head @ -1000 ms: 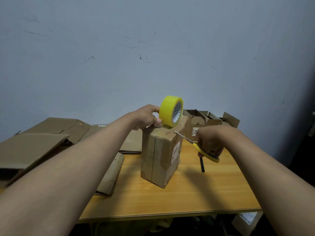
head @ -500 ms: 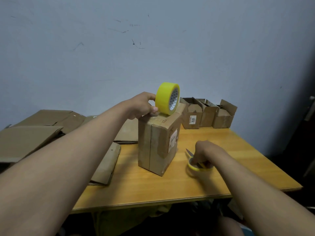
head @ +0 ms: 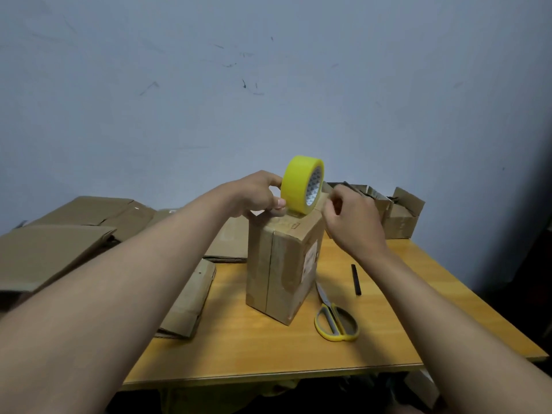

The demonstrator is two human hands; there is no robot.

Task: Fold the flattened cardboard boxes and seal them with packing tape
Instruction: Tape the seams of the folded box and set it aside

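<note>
While sealing box (head: 283,264) mid-frame: left hand (head: 257,195) grips tape roll (head: 301,186) upright as anchor; right hand (head: 352,219) empty, fingers curled, reaching for tape end.

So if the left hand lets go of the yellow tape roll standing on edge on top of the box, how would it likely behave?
The tape roll stands on its curved edge on the box, steadied by the left hand, so it would probably roll or topple. The box top looks slightly tilted, which favours that. It looks rigid, so a fall to the table likely wouldn't harm it.
</note>
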